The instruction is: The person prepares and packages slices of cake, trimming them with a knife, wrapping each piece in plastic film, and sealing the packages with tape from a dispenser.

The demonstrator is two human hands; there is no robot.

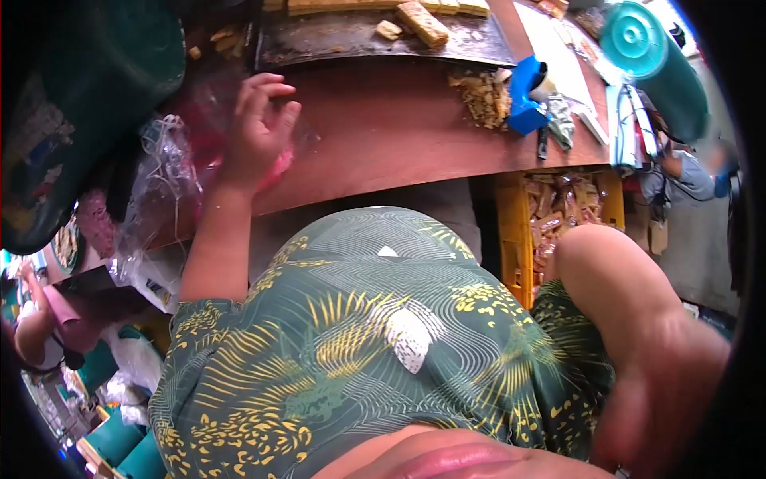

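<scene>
My left hand (266,124) is raised over the left part of the brown table (383,128), its thumb apart from its loosely curled fingers and nothing between them. Behind it lie pink and clear plastic bags (167,156). In front of it, a dark metal tray (335,48) holds a row of light brown baked bars and a loose bar (423,24). My right arm is bent back towards my face, and my right hand (646,407) is a blur at the lower right; its fingers cannot be made out.
Crumbs (487,96) lie beside a blue tape dispenser (527,96) at the table's right. A yellow crate (515,239) of wrapped pieces stands below the edge. Green containers flank the table at left (112,72) and right (662,72). People show at both sides.
</scene>
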